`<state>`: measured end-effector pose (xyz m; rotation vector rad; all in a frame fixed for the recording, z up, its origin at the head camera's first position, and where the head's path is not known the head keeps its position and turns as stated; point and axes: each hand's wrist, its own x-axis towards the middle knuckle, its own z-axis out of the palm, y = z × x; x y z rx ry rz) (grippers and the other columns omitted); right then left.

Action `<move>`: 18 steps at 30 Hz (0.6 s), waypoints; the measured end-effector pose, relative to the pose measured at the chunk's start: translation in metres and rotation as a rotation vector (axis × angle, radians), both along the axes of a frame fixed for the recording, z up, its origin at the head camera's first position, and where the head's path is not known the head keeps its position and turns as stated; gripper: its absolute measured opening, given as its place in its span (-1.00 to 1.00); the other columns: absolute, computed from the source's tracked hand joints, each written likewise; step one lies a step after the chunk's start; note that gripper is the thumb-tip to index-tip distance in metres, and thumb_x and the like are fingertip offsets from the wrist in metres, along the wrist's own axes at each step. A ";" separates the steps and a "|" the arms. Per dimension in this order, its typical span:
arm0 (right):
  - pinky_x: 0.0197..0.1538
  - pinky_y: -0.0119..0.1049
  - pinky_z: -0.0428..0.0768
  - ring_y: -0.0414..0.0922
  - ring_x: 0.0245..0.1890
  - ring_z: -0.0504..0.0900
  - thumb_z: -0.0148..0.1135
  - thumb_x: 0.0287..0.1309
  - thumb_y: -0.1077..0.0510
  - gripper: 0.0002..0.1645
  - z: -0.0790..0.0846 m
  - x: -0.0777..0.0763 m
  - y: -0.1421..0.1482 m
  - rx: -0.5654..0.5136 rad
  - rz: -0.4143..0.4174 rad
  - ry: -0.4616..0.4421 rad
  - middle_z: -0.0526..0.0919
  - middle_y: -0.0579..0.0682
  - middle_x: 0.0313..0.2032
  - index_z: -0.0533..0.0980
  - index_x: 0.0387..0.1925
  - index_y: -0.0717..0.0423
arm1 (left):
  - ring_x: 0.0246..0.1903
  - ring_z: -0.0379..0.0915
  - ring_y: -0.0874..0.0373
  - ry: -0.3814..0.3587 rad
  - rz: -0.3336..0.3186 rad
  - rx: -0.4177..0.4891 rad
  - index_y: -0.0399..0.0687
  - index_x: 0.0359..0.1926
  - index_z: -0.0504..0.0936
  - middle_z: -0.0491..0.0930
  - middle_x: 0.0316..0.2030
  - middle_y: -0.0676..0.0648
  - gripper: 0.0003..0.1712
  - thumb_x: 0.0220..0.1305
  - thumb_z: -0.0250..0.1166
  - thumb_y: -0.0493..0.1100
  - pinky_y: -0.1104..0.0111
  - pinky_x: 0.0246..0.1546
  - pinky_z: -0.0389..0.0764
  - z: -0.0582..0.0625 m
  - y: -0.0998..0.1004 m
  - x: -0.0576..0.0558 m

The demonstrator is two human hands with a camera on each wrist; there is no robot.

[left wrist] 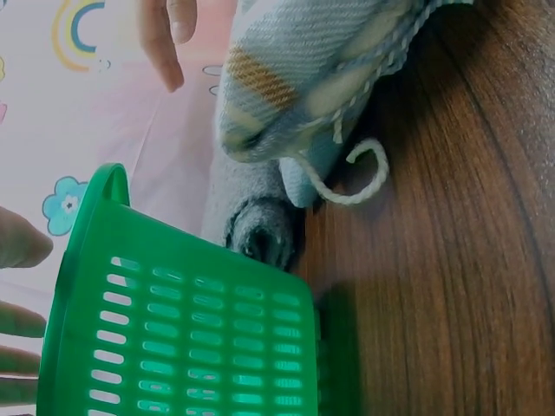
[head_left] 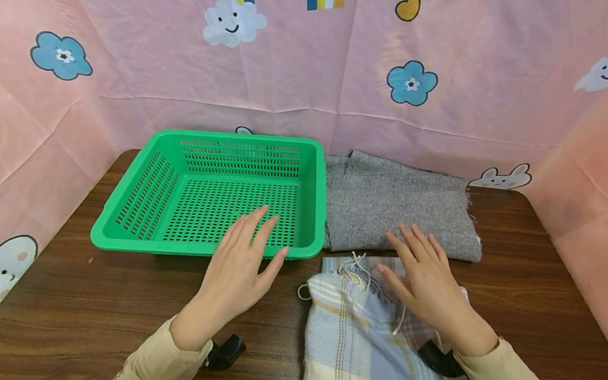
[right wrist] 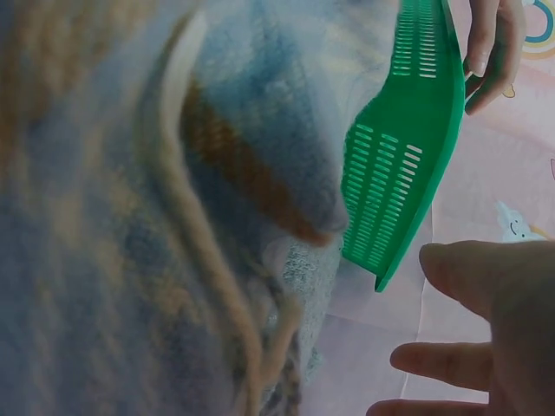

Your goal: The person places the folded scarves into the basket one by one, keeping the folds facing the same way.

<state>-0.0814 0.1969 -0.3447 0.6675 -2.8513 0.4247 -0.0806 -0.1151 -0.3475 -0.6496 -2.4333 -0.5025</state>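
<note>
My left hand [head_left: 240, 265] hovers over the near rim of a green plastic basket [head_left: 207, 250], fingers spread and holding nothing. Nothing lies inside the basket. My right hand [head_left: 427, 281] is above a folded plaid scarf [head_left: 346, 340] in pale blue, cream and tan, its fingers extended and apart from the cloth in the right wrist view. Twisted fringe [left wrist: 368, 178] hangs from the scarf's edge. Behind it lies a folded grey woollen cloth [head_left: 403, 206], with a rolled edge [left wrist: 260, 230] visible in the left wrist view.
Everything stands on a dark wooden table [head_left: 88, 316]. A pink printed curtain [head_left: 290, 77] encloses the back and both sides. The basket's right wall stands close against the grey cloth. Black wrist mounts [head_left: 226, 352] show under both wrists.
</note>
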 end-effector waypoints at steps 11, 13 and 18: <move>0.27 0.26 0.22 0.27 0.34 0.22 0.21 0.26 -0.03 -0.34 0.002 0.007 0.005 0.005 0.004 -0.044 0.33 0.32 0.29 0.35 0.29 0.20 | 0.00 0.49 -0.19 0.112 -0.028 0.059 -0.33 -0.01 0.58 0.53 0.03 -0.30 -0.59 0.18 0.28 -0.14 -0.01 -0.01 0.53 -0.003 0.004 0.001; 0.26 0.26 0.24 0.27 0.33 0.24 0.21 0.26 -0.03 -0.34 0.002 0.010 0.007 0.003 0.008 -0.055 0.34 0.32 0.28 0.35 0.30 0.20 | -0.02 0.50 -0.18 0.127 -0.042 0.058 -0.32 -0.03 0.58 0.54 0.01 -0.30 -0.61 0.21 0.26 -0.14 0.00 -0.05 0.56 -0.004 0.004 0.002; 0.24 0.24 0.28 0.28 0.29 0.30 0.23 0.25 -0.03 -0.33 0.000 0.014 0.009 -0.003 0.014 -0.059 0.37 0.33 0.26 0.36 0.29 0.21 | -0.07 0.52 -0.15 0.153 -0.074 0.050 -0.32 -0.06 0.60 0.56 -0.03 -0.28 -0.62 0.36 0.09 -0.08 0.04 -0.13 0.59 -0.003 0.005 0.004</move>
